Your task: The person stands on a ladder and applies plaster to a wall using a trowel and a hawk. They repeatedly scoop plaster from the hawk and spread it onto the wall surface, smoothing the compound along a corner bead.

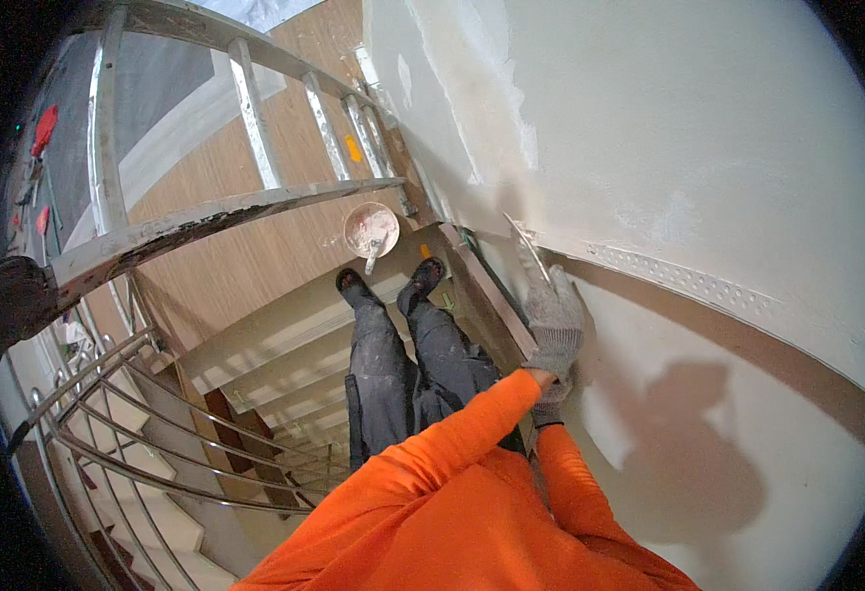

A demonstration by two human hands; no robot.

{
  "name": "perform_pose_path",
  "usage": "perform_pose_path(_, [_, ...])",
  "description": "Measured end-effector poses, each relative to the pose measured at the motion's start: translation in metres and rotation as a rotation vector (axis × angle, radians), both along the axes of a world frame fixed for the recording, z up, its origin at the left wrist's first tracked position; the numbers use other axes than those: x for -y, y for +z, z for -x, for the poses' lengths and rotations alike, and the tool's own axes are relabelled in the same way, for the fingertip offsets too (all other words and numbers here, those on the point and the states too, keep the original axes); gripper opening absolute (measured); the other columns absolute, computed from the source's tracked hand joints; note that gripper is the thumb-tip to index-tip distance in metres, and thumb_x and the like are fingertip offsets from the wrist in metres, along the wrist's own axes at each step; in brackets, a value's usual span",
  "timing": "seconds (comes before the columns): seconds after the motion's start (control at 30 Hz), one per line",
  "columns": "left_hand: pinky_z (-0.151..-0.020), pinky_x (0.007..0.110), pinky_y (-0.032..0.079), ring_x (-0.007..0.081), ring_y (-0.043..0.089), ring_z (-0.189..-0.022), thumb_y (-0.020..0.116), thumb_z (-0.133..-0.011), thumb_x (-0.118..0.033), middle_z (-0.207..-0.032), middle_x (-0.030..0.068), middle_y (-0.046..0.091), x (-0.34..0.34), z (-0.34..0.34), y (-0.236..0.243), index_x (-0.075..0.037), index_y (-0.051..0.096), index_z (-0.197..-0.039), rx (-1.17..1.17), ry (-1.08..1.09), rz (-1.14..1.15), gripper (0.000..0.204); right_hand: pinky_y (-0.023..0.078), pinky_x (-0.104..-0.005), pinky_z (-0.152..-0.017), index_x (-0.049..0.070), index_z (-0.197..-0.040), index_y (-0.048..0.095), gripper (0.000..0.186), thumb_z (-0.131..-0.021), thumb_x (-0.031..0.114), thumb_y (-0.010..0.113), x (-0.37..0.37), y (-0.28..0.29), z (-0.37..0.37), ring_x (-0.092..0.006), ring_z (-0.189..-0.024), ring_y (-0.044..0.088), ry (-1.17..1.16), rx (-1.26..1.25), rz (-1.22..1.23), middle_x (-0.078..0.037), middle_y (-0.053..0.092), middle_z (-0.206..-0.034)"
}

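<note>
Left hand (556,313) overlaps trowel (527,248), can't tell closure | right hand (552,402) tucked behind, grip hidden | perforated bead (688,280) alongside; bucket (347,229) near feet (352,284), presumably for reach

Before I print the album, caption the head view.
A gloved hand holds a thin blade by a perforated strip on the wall, a bowl near the feet.

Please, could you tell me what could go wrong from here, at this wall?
1. The bowl sits close to the feet, so a small step might knock it over.
2. Stairs show beside the legs, so leaning toward the wall could cost the person their balance.
3. The flat tool is near the perforated strip and might catch its edge.
</note>
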State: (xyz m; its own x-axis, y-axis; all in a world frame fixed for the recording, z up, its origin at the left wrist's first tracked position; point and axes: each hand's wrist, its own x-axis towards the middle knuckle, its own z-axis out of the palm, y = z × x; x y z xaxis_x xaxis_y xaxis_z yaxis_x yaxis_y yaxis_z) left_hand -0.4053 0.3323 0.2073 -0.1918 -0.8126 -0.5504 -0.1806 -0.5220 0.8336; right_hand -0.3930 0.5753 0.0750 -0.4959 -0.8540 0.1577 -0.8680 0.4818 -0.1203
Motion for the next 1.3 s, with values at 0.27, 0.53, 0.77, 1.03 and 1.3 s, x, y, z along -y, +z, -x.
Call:
perform_pose_path(0.27, [-0.113, 0.041, 0.038, 0.0396, 0.046, -0.139, 0.055, -0.098, -0.014, -0.146, 0.0282, 0.05, -0.039, -0.063, -0.034, 0.001, 0.048, -0.144, 0.402, -0.545, 0.644, 0.049, 0.055, -0.0471, -0.087, 0.005, -0.103, 0.068, 0.015, -0.091, 0.015, 0.065, 0.02, 0.022, 0.002, -0.036, -0.097, 0.066, 0.025, 0.122, -0.009, -0.014, 0.07, -0.107])
perform_pose_path(0.53, [-0.078, 0.035, 0.053, 0.0205, 0.065, -0.089, 0.051, -0.101, -0.017, -0.092, 0.0085, 0.063, 0.067, -0.076, -0.139, -0.003, 0.062, -0.112, 0.042, -0.378, 0.736, 0.02, 0.056, -0.0461, -0.086, 0.006, -0.1, 0.069, 0.013, -0.094, 0.017, 0.065, 0.04, 0.046, 0.001, -0.0345, -0.097, 0.067, 0.014, 0.143, -0.046, -0.013, 0.07, -0.106])
perform_pose_path(0.77, [-0.083, 0.042, 0.05, 0.0354, 0.062, -0.092, 0.058, -0.09, -0.011, -0.096, 0.0169, 0.063, 0.097, -0.071, -0.062, -0.002, 0.066, -0.104, -0.179, -0.477, 0.403, 0.019, 0.052, -0.0459, -0.093, 0.005, -0.1, 0.068, 0.016, -0.095, 0.018, 0.062, 0.041, 0.053, -0.002, -0.0352, -0.104, 0.065, -0.052, 0.225, -0.051, -0.014, 0.07, -0.107])
perform_pose_path(1.03, [-0.089, 0.045, 0.049, 0.0401, 0.06, -0.103, 0.059, -0.084, -0.011, -0.108, 0.0208, 0.063, 0.1, -0.07, 0.076, -0.002, 0.066, -0.103, 0.147, -0.651, 0.875, 0.022, 0.051, -0.0461, -0.097, 0.005, -0.103, 0.069, 0.02, -0.093, 0.021, 0.062, 0.034, 0.039, 0.003, -0.0353, -0.104, 0.064, -0.017, 0.254, -0.027, -0.013, 0.07, -0.112])
perform_pose_path(1.3, [-0.105, 0.042, 0.047, 0.0252, 0.058, -0.119, 0.054, -0.102, -0.014, -0.129, 0.0091, 0.06, 0.024, -0.129, 0.078, -0.005, 0.052, -0.132, -0.96, -0.043, -0.328, 0.032, 0.052, -0.0475, -0.096, 0.003, -0.1, 0.069, 0.016, -0.094, 0.016, 0.063, 0.022, -0.014, -0.023, -0.0355, -0.103, 0.066, 0.031, -0.419, -0.088, -0.016, 0.07, -0.108])
